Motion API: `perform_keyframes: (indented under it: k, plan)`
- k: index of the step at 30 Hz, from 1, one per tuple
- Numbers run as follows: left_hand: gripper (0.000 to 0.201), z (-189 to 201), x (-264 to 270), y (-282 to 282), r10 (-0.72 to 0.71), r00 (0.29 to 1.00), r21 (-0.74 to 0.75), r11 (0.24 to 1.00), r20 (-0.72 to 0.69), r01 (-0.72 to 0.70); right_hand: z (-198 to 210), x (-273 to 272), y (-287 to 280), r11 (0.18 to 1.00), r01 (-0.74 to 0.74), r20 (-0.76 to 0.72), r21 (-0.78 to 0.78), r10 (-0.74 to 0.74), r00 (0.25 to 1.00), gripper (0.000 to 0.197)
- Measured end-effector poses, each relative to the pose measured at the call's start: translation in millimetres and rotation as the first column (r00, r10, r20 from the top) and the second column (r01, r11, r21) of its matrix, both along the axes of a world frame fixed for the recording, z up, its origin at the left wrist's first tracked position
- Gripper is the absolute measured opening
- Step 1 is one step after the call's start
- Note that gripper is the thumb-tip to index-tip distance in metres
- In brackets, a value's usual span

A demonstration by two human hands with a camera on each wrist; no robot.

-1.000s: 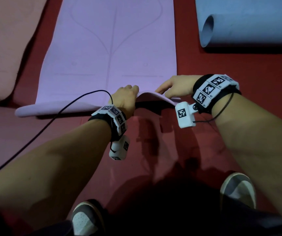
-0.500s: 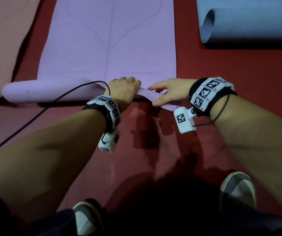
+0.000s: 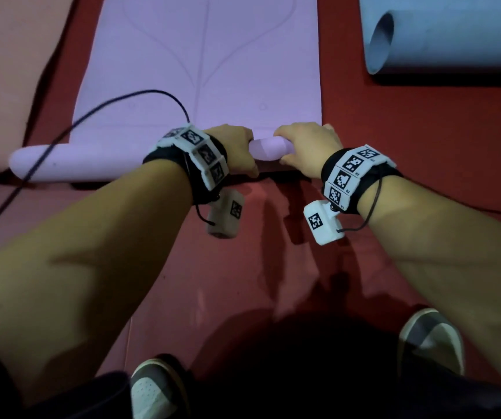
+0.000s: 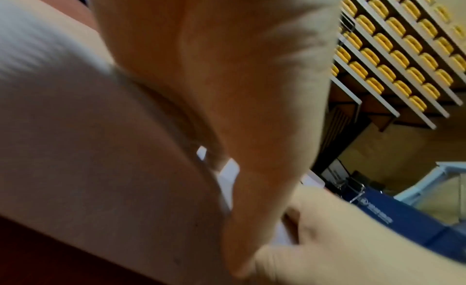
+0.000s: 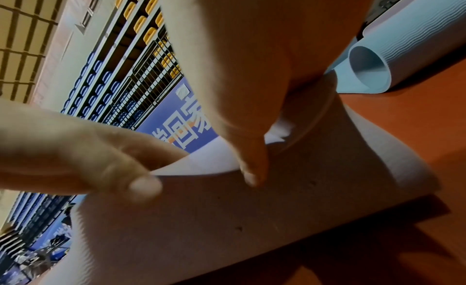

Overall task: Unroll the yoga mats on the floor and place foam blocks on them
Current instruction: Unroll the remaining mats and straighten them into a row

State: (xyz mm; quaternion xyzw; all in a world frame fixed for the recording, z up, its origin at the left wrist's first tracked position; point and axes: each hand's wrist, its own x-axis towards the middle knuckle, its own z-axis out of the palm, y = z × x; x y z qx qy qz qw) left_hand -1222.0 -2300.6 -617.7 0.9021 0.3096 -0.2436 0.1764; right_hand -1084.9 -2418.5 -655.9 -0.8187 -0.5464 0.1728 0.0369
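Both forearms extended forward, wrists side by side. Left hand (image 3: 237, 152) and right hand (image 3: 306, 149) curled over rolled near end of purple mat (image 3: 201, 71), gripping it.

The floor (image 3: 424, 176) is dark red and takes up most of the head view. The light is dim, and dark shadows fall on the floor close to the camera. In the wrist views the room looks big, like a sports hall. Rows of yellow seats (image 4: 393, 48) climb up on steps. There are blue seats (image 5: 100, 86) too, behind a metal fence (image 5: 151, 74). A blue banner (image 5: 176, 118) with white signs, maybe letters, hangs below them.
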Motion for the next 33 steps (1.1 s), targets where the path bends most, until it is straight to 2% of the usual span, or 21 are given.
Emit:
perform_keyframes:
  k: [3,7,13,17,21,25,29,33]
  plan:
    - [0.069,2,-2,10,0.113,0.993,-0.150,0.982,-0.029,-0.116,-5,-2,0,0.998,-0.047,0.060,0.033,0.045,0.997,0.025]
    - [0.053,-13,-7,17,0.162,0.987,-0.220,0.962,-0.014,-0.161,-9,-1,-2,0.995,-0.101,0.036,0.024,0.101,0.994,0.030]
    - [0.056,-26,-11,9,0.129,0.991,-0.255,0.960,0.024,-0.119,-15,-2,-5,0.997,-0.079,0.014,-0.005,0.079,0.997,0.032]
    - [0.049,-31,-9,5,0.051,0.997,-0.193,0.980,0.063,-0.038,-14,-2,-3,0.997,-0.068,0.010,-0.041,0.069,0.998,0.036]
    - [0.039,-36,-9,-1,0.002,0.999,-0.004,1.000,0.045,-0.002,-9,-1,4,0.995,-0.070,0.003,-0.077,0.070,0.998,0.032]
    - [0.033,-35,-9,-6,-0.026,0.999,0.151,0.988,0.040,0.020,-2,5,9,0.986,-0.074,-0.026,-0.149,0.071,0.997,0.041]
    - [0.026,-32,-8,-5,-0.037,0.995,0.208,0.978,0.088,0.018,-8,5,9,0.993,-0.086,0.046,-0.075,0.090,0.995,0.032]
    - [0.023,-33,-9,-5,-0.050,0.992,0.218,0.976,0.118,0.024,-14,3,7,0.997,-0.072,0.049,0.005,0.072,0.996,0.023]
